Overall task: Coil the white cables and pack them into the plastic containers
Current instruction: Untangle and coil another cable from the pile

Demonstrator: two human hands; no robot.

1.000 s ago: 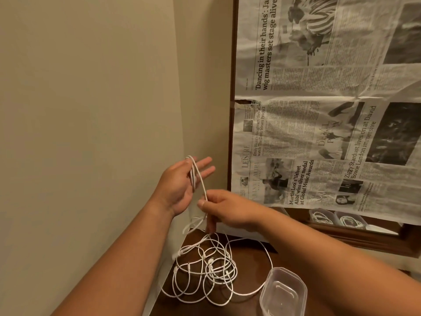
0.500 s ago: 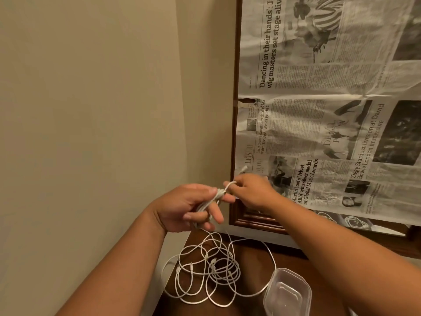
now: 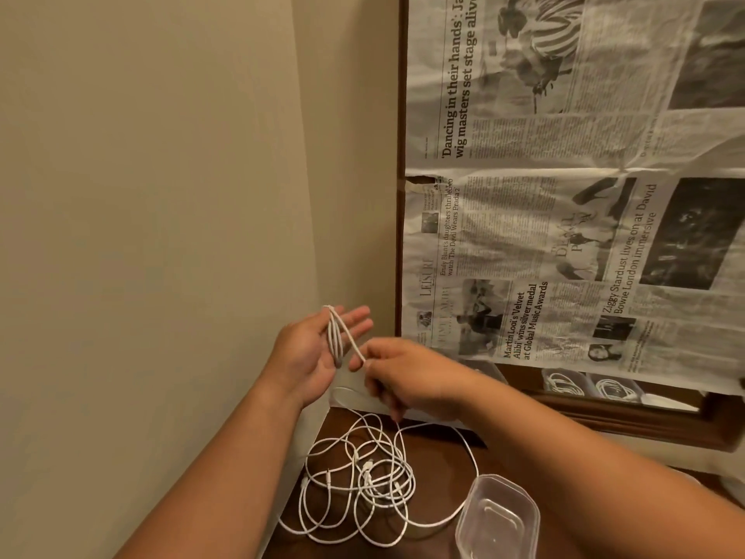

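Holding left hand (image 3: pixel 310 357) flat open up-left of the plastic container (image 3: pixel 498 518), white cable (image 3: pixel 336 336) looped over its fingers; pinching one strand with right hand (image 3: pixel 407 377); container partly cropped off.

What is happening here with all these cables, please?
A person is coiling a white cable: its loops hang round the straight fingers of the left hand, and the right hand pinches the free strand beside it. More cables lie in a tangle on the wooden table. The plastic container nearby is empty; two containers further back hold coils.
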